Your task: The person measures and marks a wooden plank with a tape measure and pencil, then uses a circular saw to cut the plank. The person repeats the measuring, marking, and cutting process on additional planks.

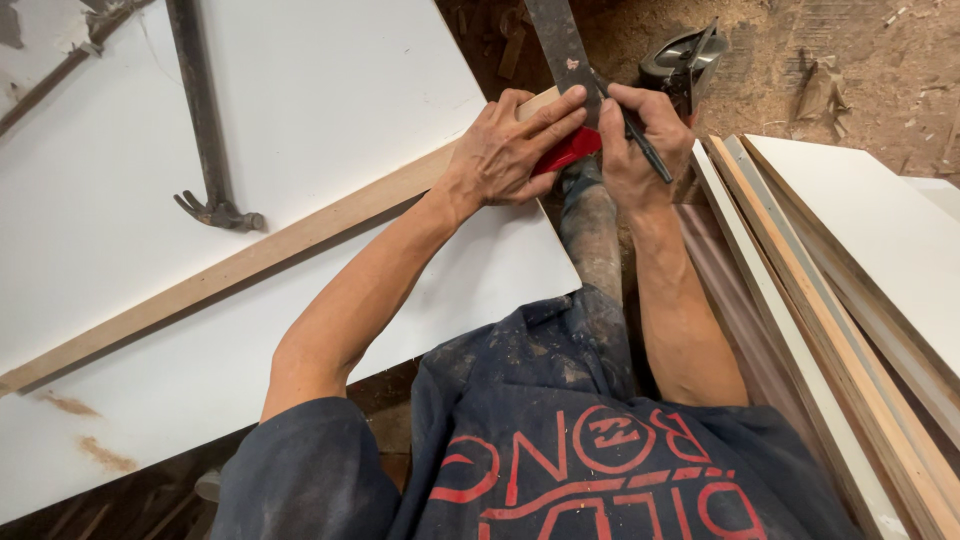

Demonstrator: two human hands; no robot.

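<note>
My left hand [510, 150] lies flat near the top centre of the frame, fingers spread and pressing down on the far end of a long wooden strip [250, 262] and on the red stock of a try square [568, 150]; only a small wedge of that red part shows from under my fingers. The square's dark metal blade [560, 45] runs up from there and is cut off by the top edge of the frame, so I cannot see how long it is. My right hand [640, 140] sits just beside the left, its grip closed on a dark pencil [645, 145] held at a slant; the tip is hidden against the blade and my fingers, and I cannot tell whether it touches the wood.

The strip runs diagonally from my hands down to the left edge of the frame, lying on a white board [300, 100] that serves as the worktop. The strip's end under my hand is mostly covered. A dark metal clamp-like bar [205, 130] rests on the board in the upper left, its top cut off.

On the right, stacked white and wood-edged panels [850, 300] lean out of frame. Behind my right hand a round grey power tool [685, 55] sits on the sawdust-covered floor [850, 60], partly hidden by my knuckles; I cannot make out just what it is
</note>
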